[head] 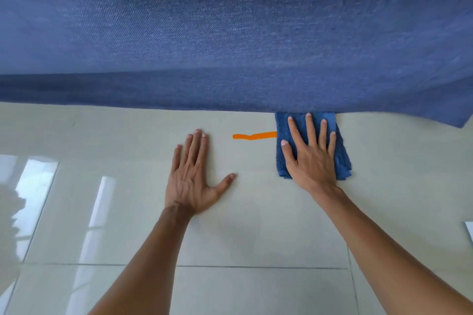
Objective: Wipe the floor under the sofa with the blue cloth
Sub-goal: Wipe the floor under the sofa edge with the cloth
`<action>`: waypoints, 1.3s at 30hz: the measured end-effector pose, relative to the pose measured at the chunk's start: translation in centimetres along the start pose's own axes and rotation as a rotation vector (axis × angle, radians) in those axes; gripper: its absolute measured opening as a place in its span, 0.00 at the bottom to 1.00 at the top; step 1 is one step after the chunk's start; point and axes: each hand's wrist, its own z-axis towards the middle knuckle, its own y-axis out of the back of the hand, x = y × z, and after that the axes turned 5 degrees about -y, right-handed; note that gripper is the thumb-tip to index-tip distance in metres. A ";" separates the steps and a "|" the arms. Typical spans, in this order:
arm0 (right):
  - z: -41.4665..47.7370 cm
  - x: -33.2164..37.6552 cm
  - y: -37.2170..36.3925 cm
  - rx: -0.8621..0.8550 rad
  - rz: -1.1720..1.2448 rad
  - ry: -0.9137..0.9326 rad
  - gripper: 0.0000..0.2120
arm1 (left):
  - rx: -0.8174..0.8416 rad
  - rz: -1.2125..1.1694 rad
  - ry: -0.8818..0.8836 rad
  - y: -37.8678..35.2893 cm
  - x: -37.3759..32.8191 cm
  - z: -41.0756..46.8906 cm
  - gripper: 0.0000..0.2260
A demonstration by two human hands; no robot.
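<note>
A folded blue cloth (pixel 282 125) lies flat on the pale tiled floor (pixel 230 238), its far edge touching the lower front edge of the blue fabric sofa (pixel 230 46). My right hand (pixel 311 153) presses palm-down on the cloth with fingers spread, fingertips close to the sofa's edge. My left hand (pixel 193 176) rests flat on the bare floor to the left, fingers apart, holding nothing. An orange streak (pixel 253 136) on the floor runs from between the hands to the cloth's left edge. The floor beneath the sofa is hidden.
The sofa's front spans the whole width of the view, its bottom corner at the far right (pixel 460 123). Glossy tiles reflect window light at the left (pixel 38 186). A white object's corner (pixel 469 231) shows at the right edge.
</note>
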 end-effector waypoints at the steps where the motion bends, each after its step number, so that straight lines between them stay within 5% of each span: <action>1: -0.4 -0.4 0.0 0.002 0.005 0.017 0.31 | -0.006 -0.004 0.005 0.0 0.0 0.0 0.48; 9: 0.9 1.6 -0.1 0.016 -0.001 -0.088 0.32 | -0.033 -0.015 0.047 0.0 0.0 0.1 0.48; 13: -2.4 -0.1 0.0 0.036 -0.023 0.043 0.30 | -0.025 -0.039 0.064 0.3 -0.1 0.1 0.49; 18: 0.2 3.6 -0.3 0.022 0.025 -0.174 0.32 | -0.028 -0.048 0.054 0.3 -0.2 0.0 0.49; 22: -2.8 0.6 0.2 0.068 -0.044 0.105 0.31 | -0.028 -0.054 0.052 0.5 -0.2 0.1 0.49; 27: -0.1 3.8 -0.3 0.031 0.014 -0.132 0.32 | -0.038 -0.055 0.060 0.1 -0.3 -0.1 0.49; 31: -3.4 1.1 0.2 0.084 -0.058 0.143 0.30 | -0.043 -0.075 0.051 0.2 -0.2 -0.1 0.48; 36: -0.4 3.9 -0.3 0.028 0.026 -0.087 0.30 | -0.039 -0.058 0.056 0.0 -0.3 -0.3 0.48; 39: -2.2 3.4 -0.1 0.045 -0.028 0.080 0.29 | -0.025 -0.057 0.035 0.2 0.0 -0.5 0.47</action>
